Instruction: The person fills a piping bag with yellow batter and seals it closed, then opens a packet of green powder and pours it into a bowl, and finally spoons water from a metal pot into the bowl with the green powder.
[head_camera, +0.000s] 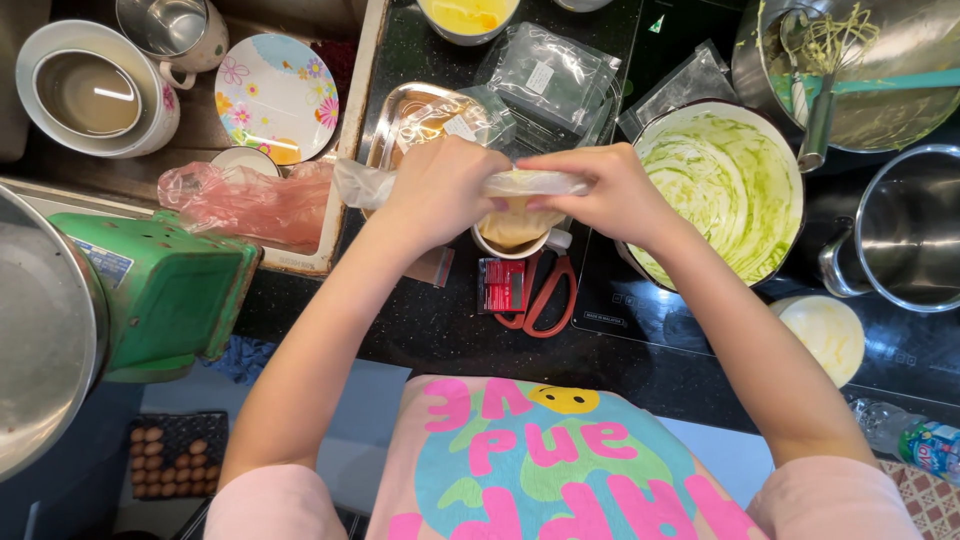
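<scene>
Both my hands grip a clear plastic piping bag (545, 183) stretched sideways over a small white cup (512, 240). My left hand (440, 190) pinches the bag's left part, whose loose end (355, 185) trails off to the left. My right hand (610, 195) holds the right end. The bag's pale yellow filled part (515, 218) hangs down into the cup. Red-handled scissors (548, 295) and a small red packet (501, 285) lie just in front of the cup on the black counter.
A white bowl smeared with green batter (735, 185) sits right of my hands; a metal mixing bowl with a whisk (860, 70) and a steel pot (910, 230) beyond. A foil tray (420, 115), plastic bags (550, 70), floral plate (275, 95), a green machine (160, 290) stand left.
</scene>
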